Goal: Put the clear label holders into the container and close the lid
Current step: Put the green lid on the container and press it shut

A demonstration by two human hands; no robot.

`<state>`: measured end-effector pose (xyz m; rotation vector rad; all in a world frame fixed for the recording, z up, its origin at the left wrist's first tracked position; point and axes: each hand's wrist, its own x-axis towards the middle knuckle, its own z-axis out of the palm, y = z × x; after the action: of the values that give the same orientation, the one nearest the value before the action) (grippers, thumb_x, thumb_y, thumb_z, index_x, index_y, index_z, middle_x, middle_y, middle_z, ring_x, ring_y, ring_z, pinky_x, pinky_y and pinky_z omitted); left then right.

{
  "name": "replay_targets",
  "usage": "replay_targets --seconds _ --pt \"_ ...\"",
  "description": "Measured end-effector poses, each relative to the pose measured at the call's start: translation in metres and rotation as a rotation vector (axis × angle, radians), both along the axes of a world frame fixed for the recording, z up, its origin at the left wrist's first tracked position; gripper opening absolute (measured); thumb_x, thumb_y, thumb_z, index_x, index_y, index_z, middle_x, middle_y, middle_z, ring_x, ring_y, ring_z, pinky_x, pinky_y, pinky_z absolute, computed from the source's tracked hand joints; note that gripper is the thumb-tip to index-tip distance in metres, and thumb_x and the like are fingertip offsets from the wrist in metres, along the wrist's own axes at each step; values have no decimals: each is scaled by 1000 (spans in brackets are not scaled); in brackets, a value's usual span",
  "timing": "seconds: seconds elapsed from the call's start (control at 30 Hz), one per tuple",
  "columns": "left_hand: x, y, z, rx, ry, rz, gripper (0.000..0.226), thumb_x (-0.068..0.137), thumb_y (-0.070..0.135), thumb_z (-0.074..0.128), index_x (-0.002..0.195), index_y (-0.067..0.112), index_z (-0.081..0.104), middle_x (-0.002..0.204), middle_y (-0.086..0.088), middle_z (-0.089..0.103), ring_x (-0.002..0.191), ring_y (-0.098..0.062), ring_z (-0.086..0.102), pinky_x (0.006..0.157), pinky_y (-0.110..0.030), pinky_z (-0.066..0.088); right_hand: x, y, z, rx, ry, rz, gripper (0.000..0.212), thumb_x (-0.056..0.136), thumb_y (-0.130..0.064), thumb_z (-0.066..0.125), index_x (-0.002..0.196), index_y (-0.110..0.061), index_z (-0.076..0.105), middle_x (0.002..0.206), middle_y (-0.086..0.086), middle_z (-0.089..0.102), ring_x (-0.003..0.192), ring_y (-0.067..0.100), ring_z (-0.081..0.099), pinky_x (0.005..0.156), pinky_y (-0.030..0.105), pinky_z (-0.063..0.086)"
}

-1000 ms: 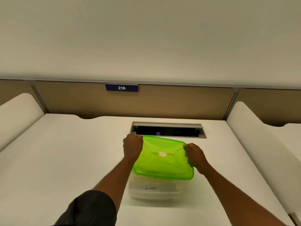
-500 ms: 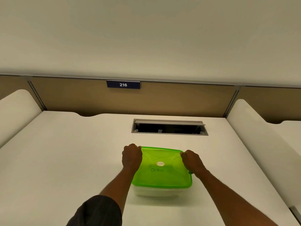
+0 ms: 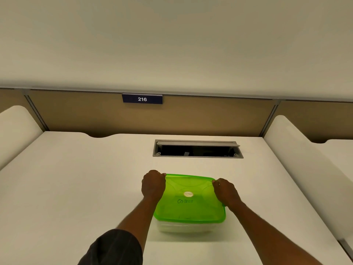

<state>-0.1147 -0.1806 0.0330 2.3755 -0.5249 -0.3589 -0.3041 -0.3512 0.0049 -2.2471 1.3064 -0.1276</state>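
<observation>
A translucent green lid [image 3: 188, 204] with a round sticker and handwriting lies flat on top of a clear container [image 3: 183, 227] on the white desk. My left hand [image 3: 153, 185] curls over the lid's far left corner. My right hand [image 3: 226, 192] presses on the lid's right edge near the far corner. Both hands have their fingers bent down onto the rim. The container's contents are hidden under the lid; no label holders are visible.
An open cable hatch [image 3: 197, 149] with a dark recess sits in the desk [image 3: 76, 188] just beyond the container. A tan partition with a blue "216" sign [image 3: 142, 99] stands at the back. White dividers [image 3: 305, 159] flank both sides.
The lid was tilted up at its near edge a second ago; it has come down flat onto the container. Both hands stayed on its far corners and lowered with it.
</observation>
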Motion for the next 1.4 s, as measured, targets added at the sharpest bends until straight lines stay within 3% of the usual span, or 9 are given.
replay_targets --seconds 0.3,0.47,0.63,0.73,0.93,1.03,1.2,1.3,1.4 --pt "11 3 -7 -147 184 120 23 78 26 77 86 5 75 100 -12 73 100 -31 66 85 -31 47 -6 4 2 36 -72 39 35 101 -29 39 119 -6 59 122 15 64 113 32 57 91 34 43" --pt "16 9 -10 -187 230 147 26 72 23 81 56 9 65 73 -9 67 82 -25 63 78 -33 47 -8 6 0 36 -97 69 33 101 -25 38 111 -3 60 113 17 66 105 32 59 85 33 42" --pt "12 14 -21 3 308 168 52 83 54 63 89 2 64 98 -18 69 96 -34 64 77 -34 47 -7 7 -1 42 -97 81 32 102 -23 35 105 -2 59 107 17 65 99 31 59 80 32 40" --pt "9 15 -29 47 299 133 59 89 58 51 100 1 61 107 -20 66 100 -34 61 74 -32 42 -8 8 -3 45 -124 78 31 102 -22 35 107 -2 59 108 18 65 101 32 59 81 33 41" --pt "5 13 -34 5 265 146 58 93 50 50 94 -6 62 102 -24 67 98 -36 61 70 -32 39 -12 13 -3 45 -211 90 30 101 -18 36 99 -3 62 99 16 68 95 33 60 80 35 43" --pt "6 13 -33 -24 287 151 50 94 45 52 78 -2 60 100 -26 68 97 -36 62 69 -32 39 -16 14 -4 49 -263 91 30 101 -16 38 102 -3 64 98 15 69 94 32 61 80 35 44" --pt "-5 14 -36 108 256 188 66 94 60 34 108 3 63 114 -20 65 108 -35 59 87 -37 45 -19 17 -6 58 -319 61 28 100 -15 41 105 -3 65 99 14 69 94 31 61 76 30 40" --pt "-12 16 -41 119 226 190 72 92 65 27 105 4 62 112 -20 65 105 -36 60 87 -39 45 -20 17 -8 62 -322 38 27 100 -17 42 106 -2 64 102 15 68 97 32 61 77 31 40" --pt "-13 17 -44 56 226 205 70 92 65 29 97 3 61 107 -22 66 100 -37 60 82 -40 47 -19 21 -8 54 -290 -27 29 100 -22 42 80 -13 60 84 10 63 87 31 59 71 33 38"
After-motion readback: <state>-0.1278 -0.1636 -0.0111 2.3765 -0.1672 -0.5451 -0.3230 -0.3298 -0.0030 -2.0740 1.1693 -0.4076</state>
